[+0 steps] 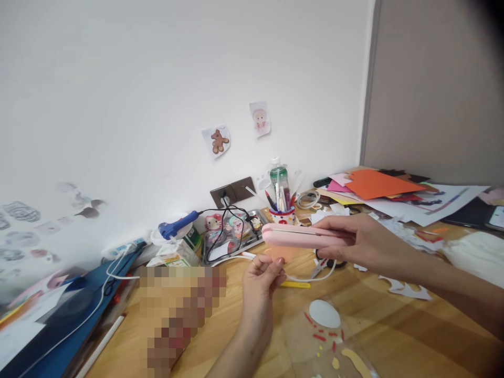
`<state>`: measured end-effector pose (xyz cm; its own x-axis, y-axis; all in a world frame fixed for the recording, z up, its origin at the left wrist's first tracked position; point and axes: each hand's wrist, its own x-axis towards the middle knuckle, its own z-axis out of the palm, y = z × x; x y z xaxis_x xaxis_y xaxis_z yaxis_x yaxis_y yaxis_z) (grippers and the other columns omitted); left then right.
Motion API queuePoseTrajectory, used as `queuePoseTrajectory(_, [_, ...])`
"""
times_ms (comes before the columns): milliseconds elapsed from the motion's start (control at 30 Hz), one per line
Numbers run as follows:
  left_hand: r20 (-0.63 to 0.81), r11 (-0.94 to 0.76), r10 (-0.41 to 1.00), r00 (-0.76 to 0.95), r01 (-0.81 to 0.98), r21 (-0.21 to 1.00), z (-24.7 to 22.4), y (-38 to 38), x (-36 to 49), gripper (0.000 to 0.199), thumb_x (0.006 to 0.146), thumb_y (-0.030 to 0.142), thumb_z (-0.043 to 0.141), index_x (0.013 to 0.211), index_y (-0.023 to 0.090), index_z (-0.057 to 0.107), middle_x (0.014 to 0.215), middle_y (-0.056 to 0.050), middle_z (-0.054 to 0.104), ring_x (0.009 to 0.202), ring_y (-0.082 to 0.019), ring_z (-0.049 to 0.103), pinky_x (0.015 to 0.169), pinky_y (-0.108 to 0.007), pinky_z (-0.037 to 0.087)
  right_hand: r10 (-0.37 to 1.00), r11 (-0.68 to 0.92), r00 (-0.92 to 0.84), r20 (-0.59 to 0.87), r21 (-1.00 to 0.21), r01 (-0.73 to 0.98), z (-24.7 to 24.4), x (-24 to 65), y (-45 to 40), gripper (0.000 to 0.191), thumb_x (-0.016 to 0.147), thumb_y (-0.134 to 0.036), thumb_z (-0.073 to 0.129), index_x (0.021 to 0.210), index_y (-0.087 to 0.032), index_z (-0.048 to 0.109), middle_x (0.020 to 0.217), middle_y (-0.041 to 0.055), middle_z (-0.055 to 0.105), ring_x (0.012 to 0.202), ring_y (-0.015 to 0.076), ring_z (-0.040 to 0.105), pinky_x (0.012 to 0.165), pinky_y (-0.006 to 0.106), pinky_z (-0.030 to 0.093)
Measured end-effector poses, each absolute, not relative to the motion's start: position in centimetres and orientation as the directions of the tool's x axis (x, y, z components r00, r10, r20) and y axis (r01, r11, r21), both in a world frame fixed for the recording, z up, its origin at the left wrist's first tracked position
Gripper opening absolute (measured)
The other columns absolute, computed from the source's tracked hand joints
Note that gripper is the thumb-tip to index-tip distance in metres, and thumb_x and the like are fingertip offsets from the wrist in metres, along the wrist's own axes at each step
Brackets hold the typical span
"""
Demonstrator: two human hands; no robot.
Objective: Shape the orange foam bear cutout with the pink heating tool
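Observation:
My right hand (364, 241) is wrapped round a pink mini hair straightener (293, 237), held level above the wooden table. A thin gap shows between its two plates. Just below its tip, my left hand (260, 286) pinches a small peach-orange sheet piece (286, 254) between thumb and fingers. Whether the piece touches the straightener I cannot tell. Behind the hands lie scissors (317, 269), partly hidden, and a yellow strip-like tool (296, 285). Nearer, a clear sheet (293, 336) bears a white oval (324, 314), small red strips and a yellow curved piece (359, 363).
A blue glue gun (179, 226) and a metal tray (258, 242) with cartoon pieces stand at the back, near a pen cup (282, 216). Coloured sheets (384, 184) pile up at back right. White cables cross the table. A pixelated patch covers the left.

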<state>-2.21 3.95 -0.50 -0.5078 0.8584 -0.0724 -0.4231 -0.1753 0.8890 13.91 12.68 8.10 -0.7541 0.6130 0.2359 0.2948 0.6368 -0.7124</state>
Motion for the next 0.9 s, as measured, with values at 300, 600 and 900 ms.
queuePoseTrajectory(300, [-0.104,-0.134,0.862,-0.496,-0.42,0.897,-0.2,4.2,-2.4,0.019,0.054,0.022,0.069,0.063,0.014,0.054,0.063,0.002,0.058,0.054,-0.006,0.049,0.052,-0.017,0.042,0.566,0.725,-0.77,0.293,-0.621,0.297,8.2,14.2,12.3,0.018,0.067,-0.031,0.058,0.082,-0.021,0.058,0.066,-0.0027,0.057,0.057,0.0121,0.047,0.052,0.021,0.032])
queuePoseTrajectory(600, [-0.077,-0.133,0.879,-0.471,-0.396,0.909,0.6,3.8,-2.2,0.016,0.054,0.021,0.069,0.064,0.015,0.058,0.065,0.0,0.058,0.058,-0.007,0.05,0.057,-0.018,0.043,0.545,0.728,-0.799,0.253,-0.615,0.302,8.2,14.0,12.3,0.023,0.07,-0.034,0.055,0.088,-0.021,0.059,0.07,-0.0012,0.058,0.059,0.0131,0.047,0.051,0.022,0.031])
queuePoseTrajectory(900, [-0.05,-0.163,0.88,-0.473,-0.4,0.902,0.5,3.8,-2.2,0.016,0.056,0.021,0.068,0.069,0.015,0.061,0.065,0.001,0.059,0.059,-0.007,0.051,0.058,-0.019,0.043,0.524,0.765,-0.799,0.293,-0.575,0.291,7.6,14.0,12.7,0.026,0.068,-0.035,0.058,0.09,-0.021,0.058,0.071,-0.0019,0.058,0.06,0.0132,0.048,0.053,0.022,0.032])
